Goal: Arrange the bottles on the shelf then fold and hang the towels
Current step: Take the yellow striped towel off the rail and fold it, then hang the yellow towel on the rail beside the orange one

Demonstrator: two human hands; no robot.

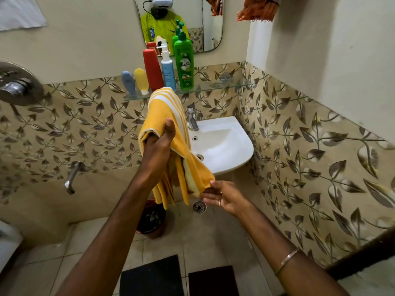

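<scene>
Left hand (159, 144) grips yellow towel (171, 133) high so it hangs free (bottles (160, 71) already shelved); right hand (222, 196) pinches its lower corner, likely to fold.

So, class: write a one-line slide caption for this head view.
Left hand grips a yellow striped towel; right hand pinches its lower corner.

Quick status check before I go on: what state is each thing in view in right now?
yellow towel: unfolded, bunched, hanging from the left hand
left hand: grips the towel's upper part
right hand: pinches the towel's lower corner
bottles: five, upright in a row on the glass shelf
basin tap: no water running
sink: empty
</scene>
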